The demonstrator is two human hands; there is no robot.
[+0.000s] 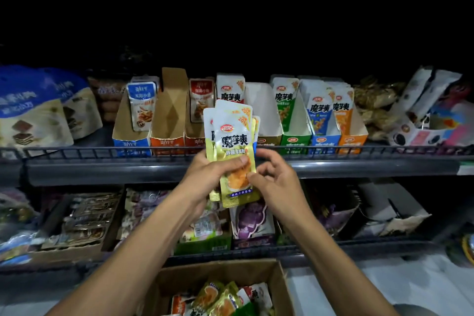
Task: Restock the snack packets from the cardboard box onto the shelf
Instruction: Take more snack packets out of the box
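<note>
So right now we've got a small fan of yellow konjac snack packets [232, 151] up in front of the middle shelf [154, 170], left hand [205, 174] gripping the stack with the thumb clamped across the front, right hand [272, 179] pinching the lower edge of the front packet with the other fingers loosely curled. The cardboard box [278, 287] sits below us on the floor with more packets in it. Our guess is the step here is squaring the bunch up before it goes in. The tan-fronted display tray [268, 140] just right of the stack looks open and probably matches the flavour, though its label is too blurry to tell. Best bet: tap the edges flush, keep all fronts facing out, then slide them in upright behind the wire rail [102, 152] so nothing snags or flops forward.
</note>
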